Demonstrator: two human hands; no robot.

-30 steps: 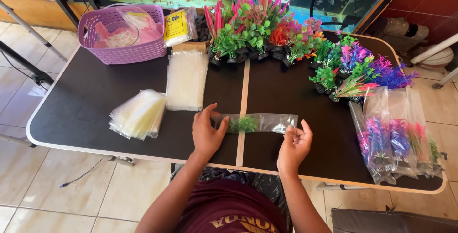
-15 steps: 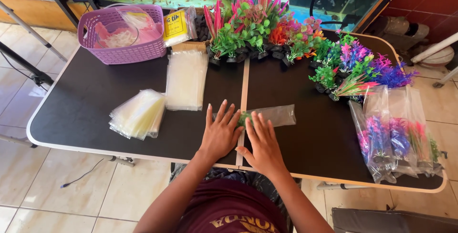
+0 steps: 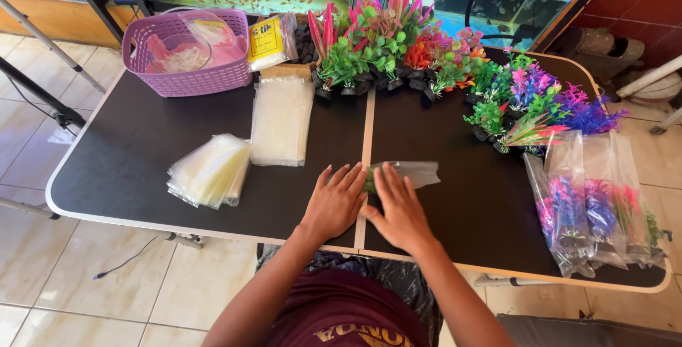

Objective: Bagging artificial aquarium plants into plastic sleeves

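A clear plastic bag with a small green plastic plant inside lies flat on the black table near its front middle. My left hand and my right hand both rest flat on the bag's near end, fingers spread, side by side and almost touching. The bag's right end sticks out past my right hand.
Two stacks of empty clear bags lie to the left. A purple basket stands at the back left. Colourful plastic aquarium plants line the back and right. Bagged plants lie at the right edge. Fish tanks stand behind.
A second ago my hands held the bag by its two ends. Both have since moved together to the middle and now press flat on its left part.
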